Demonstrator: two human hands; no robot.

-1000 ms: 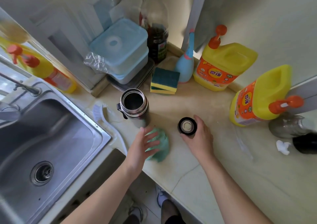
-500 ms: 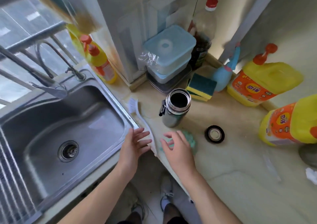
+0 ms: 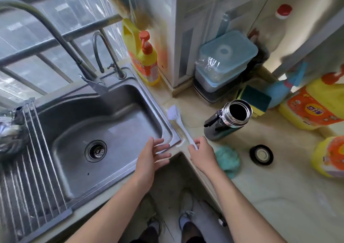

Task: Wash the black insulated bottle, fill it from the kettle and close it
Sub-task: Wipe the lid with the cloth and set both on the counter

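Note:
The black insulated bottle [image 3: 225, 121] stands upright and uncapped on the counter, right of the sink [image 3: 104, 131]. Its black lid [image 3: 261, 154] lies flat on the counter, further right. A white bottle brush [image 3: 178, 121] lies along the sink's right rim. My right hand [image 3: 202, 152] pinches the near end of the brush handle. My left hand [image 3: 153, 154] hovers with fingers spread over the sink's front right corner, holding nothing. A green cloth [image 3: 227, 159] lies just right of my right hand. No kettle is in view.
The tap [image 3: 74, 56] arches over the sink. A yellow detergent bottle [image 3: 144, 56] stands behind it, two more [image 3: 312, 108] at the right. Stacked blue-lidded containers [image 3: 223, 60], a sponge [image 3: 256, 99] and a dark bottle [image 3: 275, 30] crowd the back corner. A roll-up rack [image 3: 28, 177] covers the sink's left.
My view turned left toward the sink. My right hand left the lid, crossed over the cloth and took the brush handle's end. My left hand moved off the cloth to the sink corner.

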